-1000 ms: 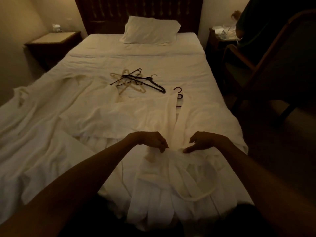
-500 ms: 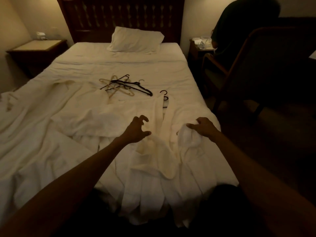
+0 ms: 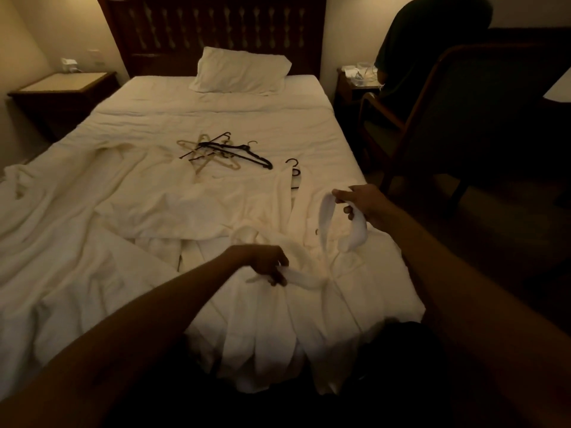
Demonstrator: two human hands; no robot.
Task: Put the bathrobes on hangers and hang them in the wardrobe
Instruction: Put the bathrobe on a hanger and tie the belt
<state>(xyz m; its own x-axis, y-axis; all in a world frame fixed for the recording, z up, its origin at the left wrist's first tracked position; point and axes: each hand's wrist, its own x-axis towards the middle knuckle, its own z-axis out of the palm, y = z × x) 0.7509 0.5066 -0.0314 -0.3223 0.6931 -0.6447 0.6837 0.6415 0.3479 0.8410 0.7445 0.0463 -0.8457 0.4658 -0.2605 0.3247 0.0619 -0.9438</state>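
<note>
A white bathrobe (image 3: 272, 322) lies spread over the bed (image 3: 216, 118) at its foot edge, towards the right corner, with its hem hanging over that edge. Its belt (image 3: 358, 236) is lifted off the cloth between the two hands. The left hand (image 3: 267, 264) is low over the middle of the robe, fingers curled round one stretch of the belt. The right hand (image 3: 360, 202) is nearer the bed's right edge, thumb and fingers pinching a raised loop of it. At the robe's far end the hook of a black hanger (image 3: 293, 165) sticks out from under the collar. More white robe cloth (image 3: 61, 230) lies crumpled along the left edge. A loose heap of hangers (image 3: 225, 152), some black and some pale, rests in the middle of the bed, apart from both hands. A pillow (image 3: 241, 71) sits at the head edge against the dark headboard (image 3: 216, 29). A nightstand (image 3: 61, 88) stands off the far left corner. Off the right edge there is a wooden armchair (image 3: 463, 97), with a seated person (image 3: 432, 35) beyond it.
</note>
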